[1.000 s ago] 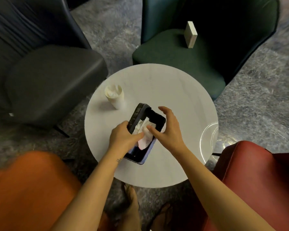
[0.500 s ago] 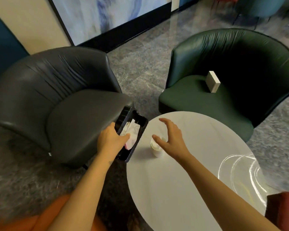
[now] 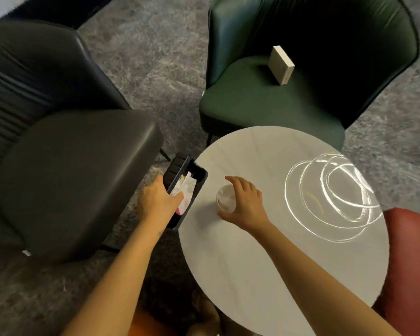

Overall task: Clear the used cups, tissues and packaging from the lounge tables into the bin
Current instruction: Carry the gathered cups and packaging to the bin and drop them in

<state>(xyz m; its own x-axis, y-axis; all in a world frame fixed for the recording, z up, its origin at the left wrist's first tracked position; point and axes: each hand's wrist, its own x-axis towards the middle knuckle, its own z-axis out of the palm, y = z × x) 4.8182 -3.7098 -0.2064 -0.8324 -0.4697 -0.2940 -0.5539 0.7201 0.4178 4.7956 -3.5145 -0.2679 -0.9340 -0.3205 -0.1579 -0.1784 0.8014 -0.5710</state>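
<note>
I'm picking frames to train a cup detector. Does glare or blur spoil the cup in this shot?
Head view: ring-shaped glare streaks the table towards the picture's right, clear of the cup. The cup itself looks soft and pale against the white top. The carpet at the right edge is motion-smeared. Wide-angle bending curves the green chair.

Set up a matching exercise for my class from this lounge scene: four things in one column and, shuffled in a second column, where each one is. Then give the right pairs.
Things
1. paper cup
2. tissue
3. white box
4. bin

Places
A. on the seat of the green chair
B. gripped by the left hand
C. inside the bin
D. on the round table, by the right hand

Pairs: 1-D, 2-C, 3-A, 4-B
</note>
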